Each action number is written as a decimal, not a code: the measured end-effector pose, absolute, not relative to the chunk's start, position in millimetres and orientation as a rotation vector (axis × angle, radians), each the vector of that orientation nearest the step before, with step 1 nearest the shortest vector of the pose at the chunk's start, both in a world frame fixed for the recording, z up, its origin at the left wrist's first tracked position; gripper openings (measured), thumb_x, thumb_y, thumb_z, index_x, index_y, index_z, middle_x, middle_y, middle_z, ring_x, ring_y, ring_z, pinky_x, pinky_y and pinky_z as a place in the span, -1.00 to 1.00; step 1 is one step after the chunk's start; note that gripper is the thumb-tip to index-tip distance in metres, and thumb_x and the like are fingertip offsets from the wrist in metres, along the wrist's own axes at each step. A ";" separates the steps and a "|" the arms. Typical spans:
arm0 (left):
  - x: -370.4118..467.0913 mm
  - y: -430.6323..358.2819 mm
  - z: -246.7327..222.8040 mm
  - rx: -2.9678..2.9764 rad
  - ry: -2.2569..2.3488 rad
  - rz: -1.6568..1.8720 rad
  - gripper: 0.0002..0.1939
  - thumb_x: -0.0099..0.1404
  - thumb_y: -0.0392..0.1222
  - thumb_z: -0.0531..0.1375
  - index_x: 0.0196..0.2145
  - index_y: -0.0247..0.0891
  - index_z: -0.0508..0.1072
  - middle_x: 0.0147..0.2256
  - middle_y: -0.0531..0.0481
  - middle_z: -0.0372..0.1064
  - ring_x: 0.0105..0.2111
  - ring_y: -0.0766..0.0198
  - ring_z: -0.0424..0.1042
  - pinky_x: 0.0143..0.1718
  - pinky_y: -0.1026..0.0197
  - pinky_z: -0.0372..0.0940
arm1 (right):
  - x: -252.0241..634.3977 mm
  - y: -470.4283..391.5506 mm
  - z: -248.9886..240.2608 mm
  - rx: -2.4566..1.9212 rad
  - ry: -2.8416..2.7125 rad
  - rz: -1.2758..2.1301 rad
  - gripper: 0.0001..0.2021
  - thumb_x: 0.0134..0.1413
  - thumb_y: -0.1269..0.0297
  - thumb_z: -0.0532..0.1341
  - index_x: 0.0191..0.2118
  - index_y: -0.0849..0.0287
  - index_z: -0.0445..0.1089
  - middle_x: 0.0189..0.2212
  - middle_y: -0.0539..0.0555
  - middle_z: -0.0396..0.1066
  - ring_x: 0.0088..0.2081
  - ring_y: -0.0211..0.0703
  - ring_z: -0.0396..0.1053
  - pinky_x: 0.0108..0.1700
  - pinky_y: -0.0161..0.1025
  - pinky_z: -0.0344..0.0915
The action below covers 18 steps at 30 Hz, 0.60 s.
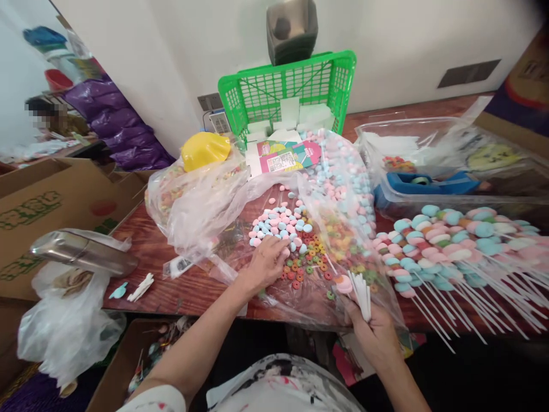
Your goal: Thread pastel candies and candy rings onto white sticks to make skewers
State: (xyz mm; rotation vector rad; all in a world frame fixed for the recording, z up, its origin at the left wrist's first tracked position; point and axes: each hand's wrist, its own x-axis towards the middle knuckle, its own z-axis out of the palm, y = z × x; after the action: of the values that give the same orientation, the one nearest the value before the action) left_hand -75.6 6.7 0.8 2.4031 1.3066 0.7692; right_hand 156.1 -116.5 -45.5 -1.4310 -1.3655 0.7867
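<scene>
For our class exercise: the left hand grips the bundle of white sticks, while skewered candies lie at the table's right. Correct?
Wrong hand: the head view shows the right hand gripping the bundle of white sticks; the left hand is at the loose pink-and-blue candies. Skewered candies do lie at right.

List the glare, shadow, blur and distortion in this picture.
Head view: glints on the steel flask and purple bags; deep shadow beneath the table at right. Head view: white sticks in the right hand look bright; fine print on the colourful box is too soft to read; wide-angle stretch toward the edges.
</scene>
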 end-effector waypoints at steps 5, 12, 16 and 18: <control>-62.3 -13.5 13.2 1.753 1.157 1.139 -0.67 0.18 -0.19 0.25 -0.07 -0.20 0.51 -0.17 -0.08 0.43 -0.18 0.18 0.39 -0.12 0.10 0.33 | 150.8 -120.2 -42.5 -1.426 -1.413 0.646 -0.69 0.14 0.19 0.13 -0.56 0.16 0.43 -0.71 -0.04 0.21 -0.63 -0.26 0.20 -0.52 -0.34 0.24; -36.5 -30.8 26.7 0.821 0.934 1.117 -0.66 -0.14 -0.25 0.45 -0.31 -0.23 0.60 -0.27 -0.04 0.51 -0.42 0.32 0.45 -0.52 0.34 0.31 | 139.3 -121.6 -30.3 -1.305 -1.625 0.497 -0.73 0.12 0.37 0.05 -0.45 0.16 0.48 -0.68 -0.02 0.27 -0.65 -0.26 0.24 -0.47 -0.33 0.31; -32.2 -36.9 33.5 0.771 0.912 1.100 -0.66 -0.14 -0.29 0.45 -0.31 -0.23 0.61 -0.22 -0.06 0.54 -0.30 0.27 0.48 -0.41 0.34 0.34 | 140.9 -121.9 -32.5 -1.321 -1.667 0.491 -0.71 0.11 0.42 0.03 -0.24 0.17 0.51 -0.63 -0.01 0.36 -0.58 -0.21 0.37 -0.42 -0.34 0.36; -30.9 -40.2 35.0 0.786 0.908 1.105 -0.67 -0.12 -0.27 0.45 -0.30 -0.23 0.62 -0.24 -0.06 0.55 -0.24 0.23 0.49 -0.31 0.29 0.37 | 142.2 -122.7 -35.2 -1.322 -1.671 0.509 -0.69 0.10 0.45 0.03 -0.19 0.17 0.51 -0.56 0.03 0.44 -0.48 -0.17 0.45 -0.37 -0.33 0.38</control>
State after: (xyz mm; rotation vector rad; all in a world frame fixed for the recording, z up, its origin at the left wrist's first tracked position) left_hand -30.9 -40.2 35.0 0.7861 0.9083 1.1048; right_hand 142.2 -122.7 -35.2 -1.3222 -1.6705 0.5093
